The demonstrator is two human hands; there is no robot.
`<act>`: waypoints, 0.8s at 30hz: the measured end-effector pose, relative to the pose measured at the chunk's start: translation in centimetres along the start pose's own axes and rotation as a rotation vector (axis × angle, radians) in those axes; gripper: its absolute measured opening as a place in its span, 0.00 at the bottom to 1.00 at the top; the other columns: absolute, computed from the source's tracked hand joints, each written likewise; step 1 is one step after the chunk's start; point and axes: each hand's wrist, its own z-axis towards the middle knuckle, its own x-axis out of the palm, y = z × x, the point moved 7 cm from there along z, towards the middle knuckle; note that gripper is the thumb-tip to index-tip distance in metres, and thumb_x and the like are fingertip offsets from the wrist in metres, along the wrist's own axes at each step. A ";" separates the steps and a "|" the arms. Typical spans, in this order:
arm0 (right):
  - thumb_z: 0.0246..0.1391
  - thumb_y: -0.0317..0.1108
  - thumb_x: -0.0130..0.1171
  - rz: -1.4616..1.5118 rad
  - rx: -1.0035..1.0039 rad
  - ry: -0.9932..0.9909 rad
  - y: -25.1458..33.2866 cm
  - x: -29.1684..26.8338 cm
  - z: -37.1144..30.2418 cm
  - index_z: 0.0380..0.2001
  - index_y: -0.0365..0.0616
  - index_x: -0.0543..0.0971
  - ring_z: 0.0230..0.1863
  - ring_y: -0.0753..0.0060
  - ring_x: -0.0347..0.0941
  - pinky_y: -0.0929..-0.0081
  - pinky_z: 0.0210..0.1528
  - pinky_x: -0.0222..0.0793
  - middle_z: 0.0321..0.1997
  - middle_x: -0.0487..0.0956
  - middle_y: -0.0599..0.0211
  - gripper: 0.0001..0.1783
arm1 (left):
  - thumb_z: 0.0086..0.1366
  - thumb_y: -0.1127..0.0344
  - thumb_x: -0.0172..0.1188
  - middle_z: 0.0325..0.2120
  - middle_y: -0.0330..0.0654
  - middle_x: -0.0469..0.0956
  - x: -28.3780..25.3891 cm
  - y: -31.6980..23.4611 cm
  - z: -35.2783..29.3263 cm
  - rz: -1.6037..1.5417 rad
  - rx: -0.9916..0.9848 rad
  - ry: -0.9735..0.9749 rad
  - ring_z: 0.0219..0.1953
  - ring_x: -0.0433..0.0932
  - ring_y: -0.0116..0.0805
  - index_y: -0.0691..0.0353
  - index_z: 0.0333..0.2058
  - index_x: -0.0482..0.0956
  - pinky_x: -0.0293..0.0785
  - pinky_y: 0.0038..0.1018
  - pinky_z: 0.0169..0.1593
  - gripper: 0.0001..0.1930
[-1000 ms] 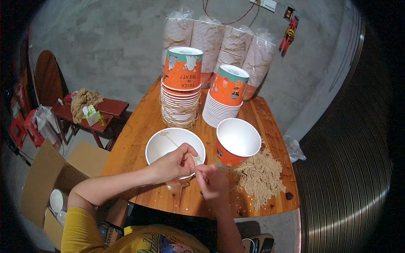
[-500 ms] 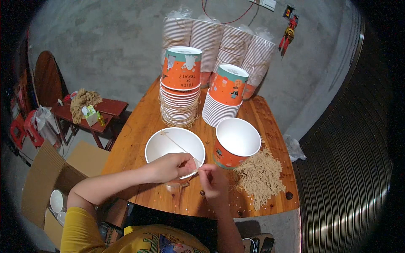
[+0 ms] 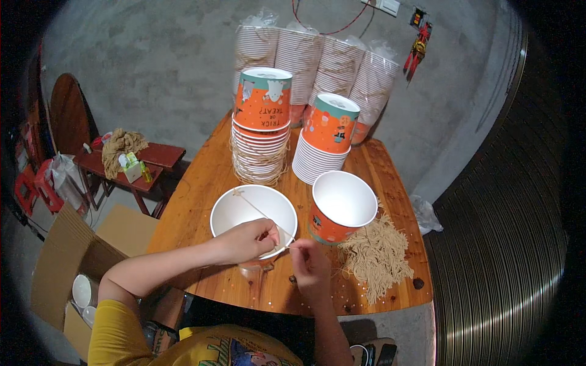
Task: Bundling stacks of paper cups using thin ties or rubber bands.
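A white-lined paper bucket (image 3: 243, 207) stands mouth up before me on the wooden table. Across its mouth runs a thin beige string (image 3: 261, 211), from the far rim toward my hands at the near right rim. My left hand (image 3: 249, 241) is closed in a pinch over the near rim, on the string. Just to its right, my right hand (image 3: 310, 263) pinches the string between thumb and forefinger. A second bucket (image 3: 343, 201), orange outside, stands open end up beyond my right hand. Right of it lies a heap of loose beige strings (image 3: 379, 256).
Behind stand two upturned stacks of orange buckets, the left stack (image 3: 261, 122) hung with strings and the right stack (image 3: 326, 137). Several plastic-wrapped stacks (image 3: 299, 61) line the wall. A cardboard box (image 3: 67, 262) with buckets sits at lower left, a red bench (image 3: 131, 161) beyond.
My right hand has shifted very slightly right, and the gap between my two hands is a little wider. The buckets and the string heap stay where they were.
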 end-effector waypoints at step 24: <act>0.45 0.26 0.62 -0.298 -0.055 0.240 3.4 -0.7 1.4 0.29 0.44 0.77 0.27 0.60 0.68 0.64 0.34 0.62 0.22 0.70 0.64 0.06 | 0.64 0.64 0.52 0.29 0.51 0.73 -1.1 -2.4 -1.5 0.395 0.328 -0.184 0.35 0.72 0.51 0.65 0.33 0.69 0.67 0.39 0.41 0.09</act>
